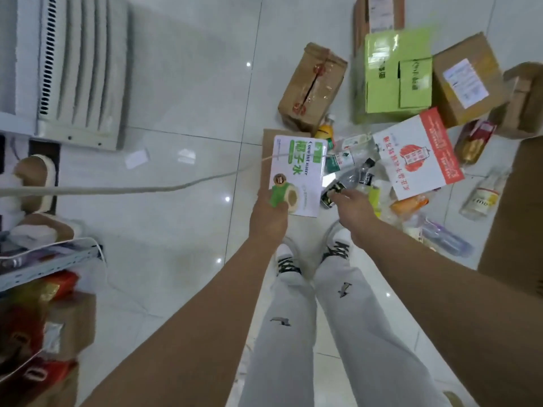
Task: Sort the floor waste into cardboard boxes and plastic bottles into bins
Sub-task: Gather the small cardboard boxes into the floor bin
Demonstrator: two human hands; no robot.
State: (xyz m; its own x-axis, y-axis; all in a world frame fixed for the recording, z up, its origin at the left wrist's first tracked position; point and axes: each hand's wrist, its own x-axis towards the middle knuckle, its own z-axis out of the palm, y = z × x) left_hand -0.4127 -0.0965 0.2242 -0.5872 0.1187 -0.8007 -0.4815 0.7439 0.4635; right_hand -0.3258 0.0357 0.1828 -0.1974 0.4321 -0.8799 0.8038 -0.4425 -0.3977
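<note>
My left hand [269,214] grips the lower edge of a white carton with green coconut-water print [296,171], held above the floor. My right hand [351,205] reaches toward a pile of plastic bottles [352,171] and its fingertips are at a small dark-labelled bottle [332,192]; whether it holds it is unclear. Around the pile lie a white and red carton [420,157], a brown taped box [313,86], a green box [396,74] and a brown box with a white label [467,80].
A grey cable [147,188] runs across the white tiled floor from the left. An air-conditioner unit [73,69] stands at upper left. A shelf with packages [44,289] is at lower left. A large brown cardboard box [517,218] stands at right. More bottles [482,195] lie near it.
</note>
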